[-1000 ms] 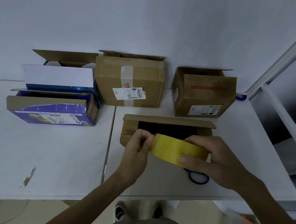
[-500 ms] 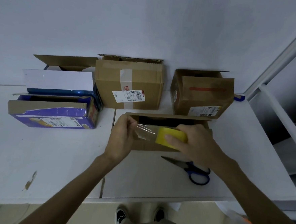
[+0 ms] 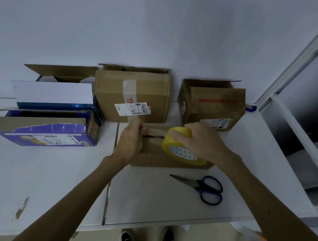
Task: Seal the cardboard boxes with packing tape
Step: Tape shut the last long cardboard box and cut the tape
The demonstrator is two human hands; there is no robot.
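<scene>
A low brown cardboard box (image 3: pixel 163 159) lies on the white table (image 3: pixel 167 205) in front of me, its top flaps nearly together with a dark slit between them. My right hand (image 3: pixel 202 140) grips a yellow roll of packing tape (image 3: pixel 178 148) over the box's right half. A clear strip of tape (image 3: pixel 153 132) runs from the roll leftward to my left hand (image 3: pixel 132 141), which pinches its free end at the box's left end. My hands hide much of the box top.
Blue-handled scissors (image 3: pixel 204 188) lie on the table near the front right. Behind stand a taped brown box (image 3: pixel 133 98), an open brown box (image 3: pixel 212 105) at the right, and blue printed boxes (image 3: pixel 46 129) at the left. A white frame (image 3: pixel 285 129) borders the right side.
Both hands moved away from me onto the low box. The roll moved right as more tape was drawn out, and the left hand brought the tape end down to the box's left end.
</scene>
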